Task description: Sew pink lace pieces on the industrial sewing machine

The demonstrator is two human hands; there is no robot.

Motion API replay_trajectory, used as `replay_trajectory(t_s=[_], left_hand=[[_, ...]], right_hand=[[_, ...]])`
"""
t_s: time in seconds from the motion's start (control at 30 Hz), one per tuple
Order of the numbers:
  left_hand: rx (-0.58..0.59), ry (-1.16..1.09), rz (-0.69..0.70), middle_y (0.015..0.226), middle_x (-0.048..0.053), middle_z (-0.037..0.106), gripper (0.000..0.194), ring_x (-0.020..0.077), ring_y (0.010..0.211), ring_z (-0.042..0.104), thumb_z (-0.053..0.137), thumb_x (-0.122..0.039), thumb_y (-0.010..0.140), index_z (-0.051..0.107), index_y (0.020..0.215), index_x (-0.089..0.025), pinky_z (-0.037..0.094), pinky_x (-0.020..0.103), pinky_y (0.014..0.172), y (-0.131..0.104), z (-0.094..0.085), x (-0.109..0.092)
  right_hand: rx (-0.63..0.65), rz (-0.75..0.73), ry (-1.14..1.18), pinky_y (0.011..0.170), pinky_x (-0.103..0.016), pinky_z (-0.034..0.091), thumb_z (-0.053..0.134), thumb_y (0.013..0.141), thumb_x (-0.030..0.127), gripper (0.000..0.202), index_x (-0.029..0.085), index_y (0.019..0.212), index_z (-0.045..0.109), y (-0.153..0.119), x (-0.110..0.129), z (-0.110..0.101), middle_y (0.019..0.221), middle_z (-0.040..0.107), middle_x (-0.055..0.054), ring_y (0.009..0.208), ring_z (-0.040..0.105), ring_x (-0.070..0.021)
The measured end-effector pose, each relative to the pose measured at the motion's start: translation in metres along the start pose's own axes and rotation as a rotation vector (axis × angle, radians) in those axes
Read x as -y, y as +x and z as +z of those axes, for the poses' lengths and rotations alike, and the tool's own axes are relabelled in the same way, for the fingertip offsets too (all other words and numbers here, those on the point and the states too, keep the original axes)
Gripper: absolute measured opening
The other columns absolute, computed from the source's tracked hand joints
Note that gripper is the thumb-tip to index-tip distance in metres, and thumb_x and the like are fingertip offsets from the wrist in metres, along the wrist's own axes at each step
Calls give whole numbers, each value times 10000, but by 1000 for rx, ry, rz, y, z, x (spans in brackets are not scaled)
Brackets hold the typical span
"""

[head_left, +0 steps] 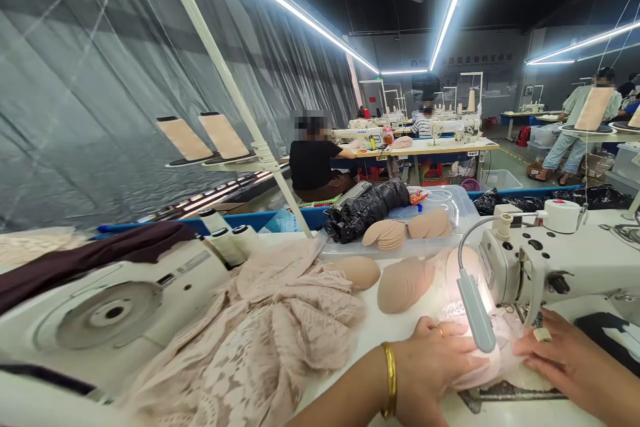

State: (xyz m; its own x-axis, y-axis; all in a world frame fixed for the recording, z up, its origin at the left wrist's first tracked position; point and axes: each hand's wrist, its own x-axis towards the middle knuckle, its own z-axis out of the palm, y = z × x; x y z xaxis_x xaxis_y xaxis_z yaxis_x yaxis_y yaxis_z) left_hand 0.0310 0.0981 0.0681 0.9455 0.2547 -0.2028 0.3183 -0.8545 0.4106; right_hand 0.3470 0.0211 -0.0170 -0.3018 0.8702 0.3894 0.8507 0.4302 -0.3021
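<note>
A pale pink fabric piece (pixel 505 335), brightly lit, lies under the needle area of a white sewing machine (pixel 570 250). My left hand (pixel 440 363), with a gold bangle at the wrist, rests on it from the left, fingers stretched out and flat. On the right side, next to the presser foot, my right hand (pixel 565 353) lies with fingers extended onto the same cloth. A grey lamp (pixel 477 313) on a bent neck hangs over the work and covers part of it. Behind my left hand sits a fanned stack of beige oval pads (pixel 405 285).
A heap of beige lace fabric (pixel 280 327) spreads to the left, beside another white machine (pixel 115 307). More oval pads (pixel 385 235) and a black plastic bag (pixel 367 207) lie on a clear plastic lid (pixel 455 207) behind. Thread cones (pixel 227 137) stand on a rack; other people sit farther back.
</note>
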Motion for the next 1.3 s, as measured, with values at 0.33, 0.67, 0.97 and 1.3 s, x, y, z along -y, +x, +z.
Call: replay_trajectory(t_s=[0.33,0.67,0.97,1.3], left_hand=[[-217,180,94,1138,31,757,109,303,1035,676,687,-275,845,610,840,-199,360,408,838,19,17,-4],[-297,263,119,1282,-8,754,237,249,1085,701,772,-223,870,714,1095,-272,371,408,895,30,26,20],[-336,349,116,1142,-66,771,148,209,988,694,768,-168,846,712,949,-258,343,438,843,33,16,22],[-362,329,107,1153,-51,769,123,225,1004,689,729,-168,866,676,941,-249,334,442,846,35,16,21]], right_hand=[[189,50,204,1022,-410,625,612,1045,426,239,380,1089,842,-8,-3,-25,1200,812,-43,1263,700,-328],[285,139,3,1153,-659,511,567,1052,580,404,476,1416,710,9,12,5,1477,702,-41,1411,594,-409],[258,143,-7,1106,-697,518,806,884,608,661,496,1508,615,8,9,10,1514,675,-30,1287,632,-447],[239,154,-9,1090,-673,524,624,992,689,600,511,1559,544,6,8,12,1546,646,-47,1319,606,-436]])
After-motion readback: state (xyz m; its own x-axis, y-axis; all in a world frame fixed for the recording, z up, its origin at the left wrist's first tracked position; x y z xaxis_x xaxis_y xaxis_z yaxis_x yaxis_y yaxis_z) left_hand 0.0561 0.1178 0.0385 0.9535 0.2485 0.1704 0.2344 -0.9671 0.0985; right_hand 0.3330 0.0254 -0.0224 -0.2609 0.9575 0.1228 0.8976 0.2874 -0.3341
